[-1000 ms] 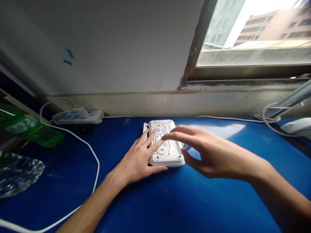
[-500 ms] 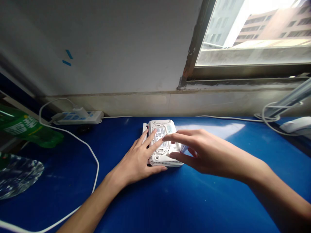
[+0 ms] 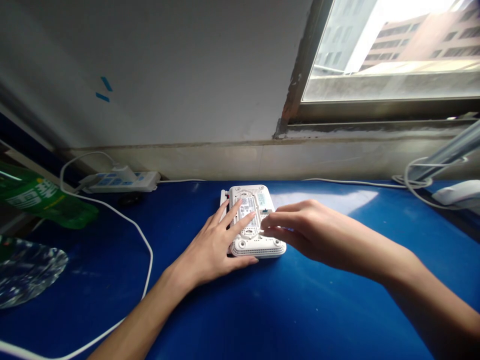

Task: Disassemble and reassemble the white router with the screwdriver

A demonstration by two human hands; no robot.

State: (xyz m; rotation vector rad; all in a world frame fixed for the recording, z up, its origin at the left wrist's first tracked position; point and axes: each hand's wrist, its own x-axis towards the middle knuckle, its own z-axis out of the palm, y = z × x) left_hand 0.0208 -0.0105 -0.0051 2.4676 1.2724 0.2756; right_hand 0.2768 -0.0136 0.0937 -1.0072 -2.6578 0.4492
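A white router-like box [image 3: 262,246] with a vented face, a printed label and round feet lies flat on the blue table [image 3: 292,300]. Spread over its left side is my left hand [image 3: 213,245], fingers apart, with fingertips on the label area. My right hand [image 3: 300,225] is at the box's right half, its thumb and fingers pinched together over the surface. A small dark-teal bit shows at the fingertips, but whatever is in the pinch is too small to name. Along the left edge of the box is a white bar-shaped part [image 3: 223,195], partly covered by my left fingers.
A power strip [image 3: 150,181] with a plug and white cable [image 3: 150,250] is at the back left. A green bottle [image 3: 48,200] and a clear plastic bottle [image 3: 33,270] lie far left. A metal pole [image 3: 442,152] with coiled cable stands at the right, below a window.
The fingers of my right hand have closed from a loose spread into a pinch, uncovering the box's lower right corner. My left hand has stayed in place.
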